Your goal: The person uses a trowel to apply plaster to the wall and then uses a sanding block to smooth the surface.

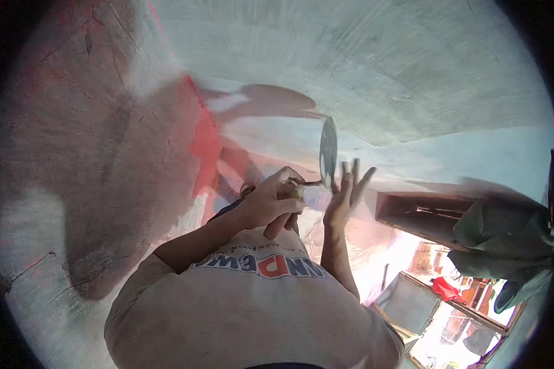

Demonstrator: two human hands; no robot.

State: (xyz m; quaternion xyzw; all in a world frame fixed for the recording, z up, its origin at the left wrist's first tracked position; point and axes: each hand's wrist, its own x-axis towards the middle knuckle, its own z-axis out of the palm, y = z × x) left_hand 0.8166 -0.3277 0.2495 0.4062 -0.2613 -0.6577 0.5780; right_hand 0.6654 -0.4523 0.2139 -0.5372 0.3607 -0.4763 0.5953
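My left hand (276,200) is closed around the handle of a trowel (329,150). The trowel's flat grey blade stands almost edge-on, pointing up, close in front of the pale plastered wall (381,74). Just right of the blade's lower end, my right hand (347,197) is raised with its fingers spread, slightly blurred and holding nothing. The fingertips of that hand are beside the blade. A shadow of the trowel and hand falls on the wall to the upper left.
A cracked brownish wall (117,154) rises at left, with a red-painted strip (204,135) along the corner. At right, dark cloth (505,240) hangs by a dark wooden recess (412,212). Below is a bright framed opening with a red cloth (447,289).
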